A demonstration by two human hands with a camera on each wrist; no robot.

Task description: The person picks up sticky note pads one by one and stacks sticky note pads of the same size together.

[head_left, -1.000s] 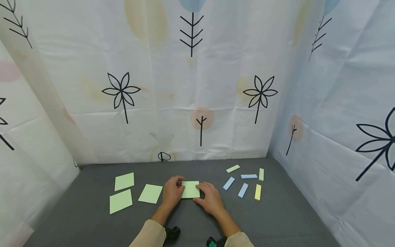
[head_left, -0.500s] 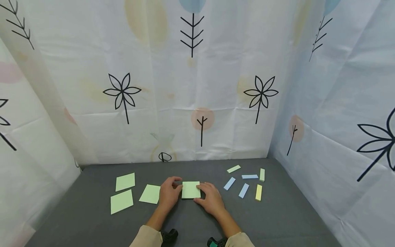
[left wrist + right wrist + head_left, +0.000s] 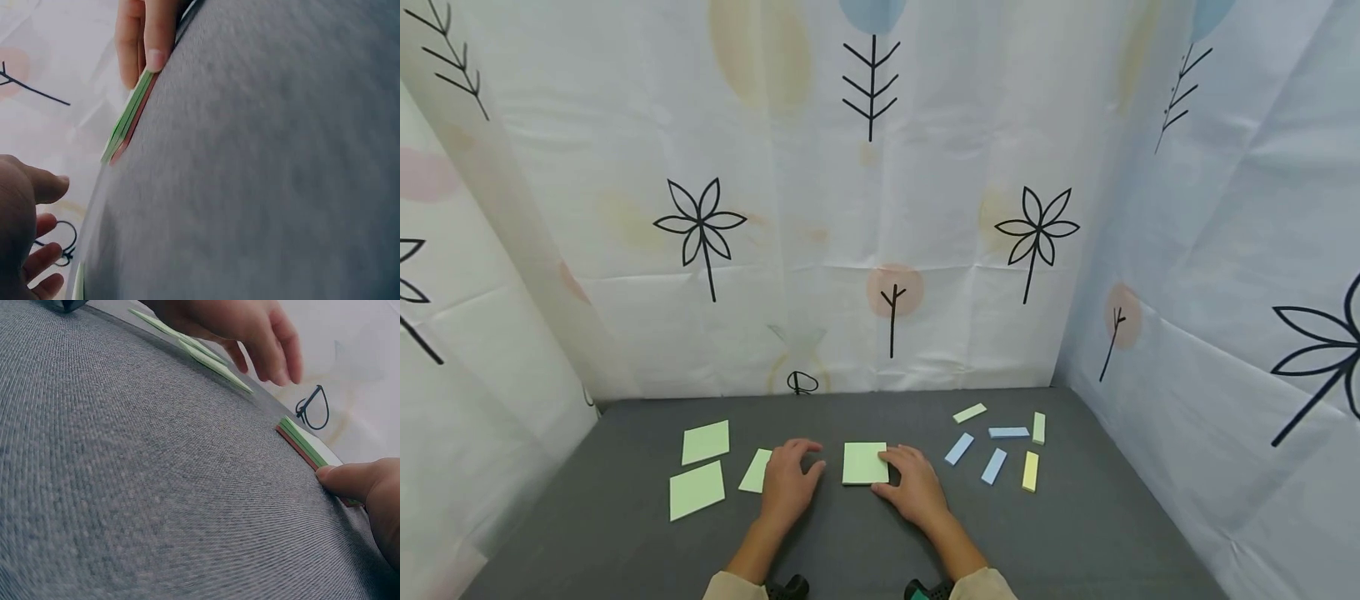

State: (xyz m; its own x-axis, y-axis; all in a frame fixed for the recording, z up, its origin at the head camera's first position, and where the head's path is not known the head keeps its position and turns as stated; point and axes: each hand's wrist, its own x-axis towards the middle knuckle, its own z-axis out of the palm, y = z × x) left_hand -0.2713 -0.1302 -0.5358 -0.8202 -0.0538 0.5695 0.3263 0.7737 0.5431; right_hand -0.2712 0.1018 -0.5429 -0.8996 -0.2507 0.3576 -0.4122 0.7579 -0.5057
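right fingers (image 3: 159,37) hold green-red stack (image 3: 129,119) | left fingers (image 3: 42,257) apart | grey cloth (image 3: 269,156)

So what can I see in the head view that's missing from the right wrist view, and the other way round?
Only the head view shows the three blue strips, the yellow strip and the two pale green strips on the right.

Only the right wrist view shows the reddish bottom layer of the green card stack.

Both show that stack, loose pale green cards, the left hand, the right hand touching the stack, and the grey tabletop.
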